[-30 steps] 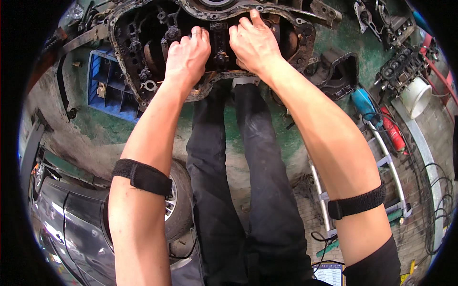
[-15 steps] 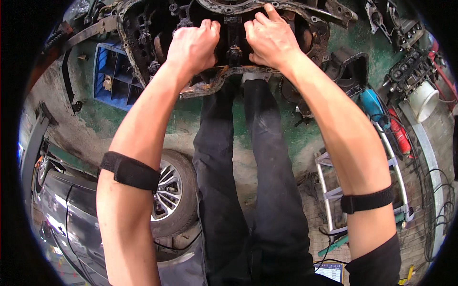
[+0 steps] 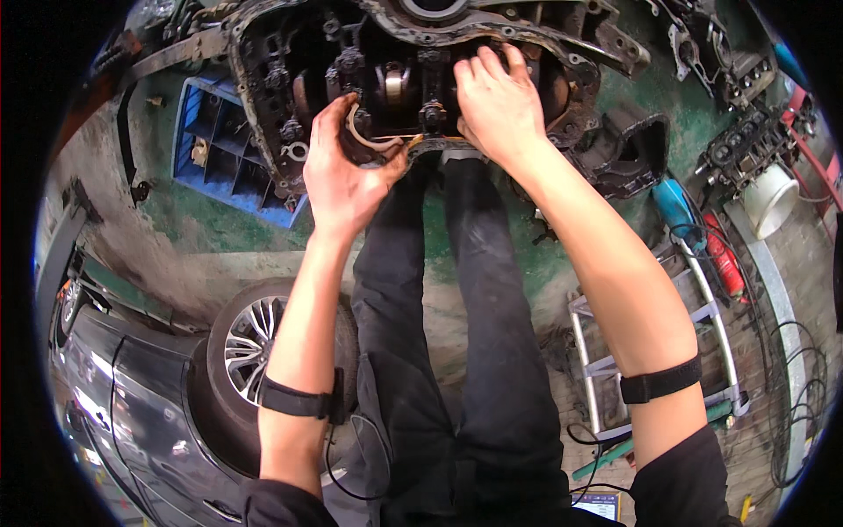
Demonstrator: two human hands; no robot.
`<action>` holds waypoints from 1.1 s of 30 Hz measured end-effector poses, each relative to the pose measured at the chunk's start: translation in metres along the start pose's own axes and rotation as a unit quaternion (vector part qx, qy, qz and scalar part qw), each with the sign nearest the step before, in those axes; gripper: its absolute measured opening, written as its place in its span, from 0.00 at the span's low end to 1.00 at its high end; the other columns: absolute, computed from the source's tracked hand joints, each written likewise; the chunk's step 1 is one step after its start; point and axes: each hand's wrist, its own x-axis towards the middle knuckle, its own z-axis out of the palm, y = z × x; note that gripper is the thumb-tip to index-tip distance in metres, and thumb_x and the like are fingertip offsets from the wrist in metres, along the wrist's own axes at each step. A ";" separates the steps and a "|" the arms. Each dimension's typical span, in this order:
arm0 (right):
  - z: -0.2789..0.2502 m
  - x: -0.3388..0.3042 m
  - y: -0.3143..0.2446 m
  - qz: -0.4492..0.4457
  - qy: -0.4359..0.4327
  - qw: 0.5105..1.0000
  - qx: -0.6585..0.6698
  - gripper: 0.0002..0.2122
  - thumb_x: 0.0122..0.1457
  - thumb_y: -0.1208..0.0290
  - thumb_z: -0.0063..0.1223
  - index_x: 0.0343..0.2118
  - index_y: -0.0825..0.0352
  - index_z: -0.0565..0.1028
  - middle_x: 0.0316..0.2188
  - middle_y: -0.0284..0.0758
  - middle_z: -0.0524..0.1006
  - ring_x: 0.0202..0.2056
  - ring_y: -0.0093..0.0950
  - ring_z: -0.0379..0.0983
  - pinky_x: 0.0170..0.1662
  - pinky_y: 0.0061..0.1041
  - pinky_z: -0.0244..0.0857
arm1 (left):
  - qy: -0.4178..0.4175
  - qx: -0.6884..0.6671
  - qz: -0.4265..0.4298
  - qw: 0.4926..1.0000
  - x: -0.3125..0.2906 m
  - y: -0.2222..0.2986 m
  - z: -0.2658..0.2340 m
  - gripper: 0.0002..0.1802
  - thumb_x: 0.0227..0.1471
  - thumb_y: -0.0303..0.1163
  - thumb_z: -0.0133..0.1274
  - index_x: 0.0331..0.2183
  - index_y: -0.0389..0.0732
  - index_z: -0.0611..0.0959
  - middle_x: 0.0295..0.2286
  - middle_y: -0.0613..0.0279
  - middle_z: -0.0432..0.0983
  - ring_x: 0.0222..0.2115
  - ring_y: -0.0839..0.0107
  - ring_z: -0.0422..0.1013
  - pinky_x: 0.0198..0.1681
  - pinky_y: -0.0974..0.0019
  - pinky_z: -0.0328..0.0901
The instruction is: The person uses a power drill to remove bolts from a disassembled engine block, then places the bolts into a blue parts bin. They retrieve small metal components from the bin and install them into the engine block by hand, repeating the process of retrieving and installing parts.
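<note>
A dark, oily engine block (image 3: pixel 255 110) lies open below me with its crankshaft showing. Near its front edge my left hand (image 3: pixel 341 180) pinches a half-round bearing cap (image 3: pixel 358 133) between thumb and fingers, the pale inner curve facing up and right. Just beyond it a shiny crankshaft journal (image 3: pixel 395 83) is bare. Beside that stands a black main bearing cap (image 3: pixel 433 60). My right hand (image 3: pixel 500 101) reaches into the block to the right of this cap, fingers curled down and closed. What they grip, if anything, is hidden under the palm.
A blue divided crate (image 3: pixel 256 209) sits left of the block. On the right are a black housing (image 3: pixel 639 145), a metal frame (image 3: pixel 590 356), a red cylinder (image 3: pixel 724 255) and a white bucket (image 3: pixel 773 202). A dark car (image 3: pixel 145 395) with an exposed wheel stands lower left.
My left hand has drawn back toward me and turned, now with the bearing cap in it, and the shiny journal has come into view. My right hand has shifted slightly nearer, its fingers still curled.
</note>
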 end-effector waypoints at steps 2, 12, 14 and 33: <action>-0.008 -0.008 -0.005 0.010 0.027 1.000 0.009 0.20 0.44 0.70 0.56 0.43 0.70 0.72 0.41 0.39 0.74 0.52 0.33 0.65 0.59 0.38 0.51 | 0.017 -0.095 -0.066 0.993 -0.014 -0.003 -0.007 0.40 0.30 0.29 0.69 0.47 0.33 0.71 0.44 0.52 0.71 0.43 0.61 0.71 0.49 0.65 0.66; -0.068 0.001 -0.068 -0.018 0.015 0.975 0.221 0.21 0.45 0.71 0.59 0.45 0.69 0.72 0.40 0.38 0.75 0.44 0.35 0.70 0.52 0.35 0.57 | 0.215 -0.202 -0.344 0.892 -0.082 -0.057 -0.087 0.41 0.31 0.29 0.71 0.49 0.31 0.70 0.43 0.54 0.71 0.41 0.67 0.71 0.46 0.68 0.67; -0.077 0.028 -0.094 -0.069 0.026 0.967 0.244 0.20 0.46 0.71 0.59 0.44 0.69 0.72 0.39 0.38 0.76 0.42 0.35 0.71 0.50 0.33 0.60 | 0.235 -0.291 -0.384 0.844 -0.104 -0.078 -0.107 0.42 0.34 0.22 0.69 0.51 0.28 0.66 0.43 0.53 0.69 0.38 0.71 0.73 0.44 0.71 0.68; 0.154 0.378 -0.382 -0.262 -0.213 0.941 0.012 0.14 0.49 0.72 0.51 0.41 0.62 0.78 0.34 0.43 0.79 0.39 0.39 0.76 0.44 0.34 0.70 | 0.350 -0.355 -0.538 0.680 -0.298 -0.269 -0.046 0.42 0.34 0.14 0.60 0.51 0.41 0.58 0.36 0.56 0.67 0.27 0.73 0.67 0.35 0.67 0.66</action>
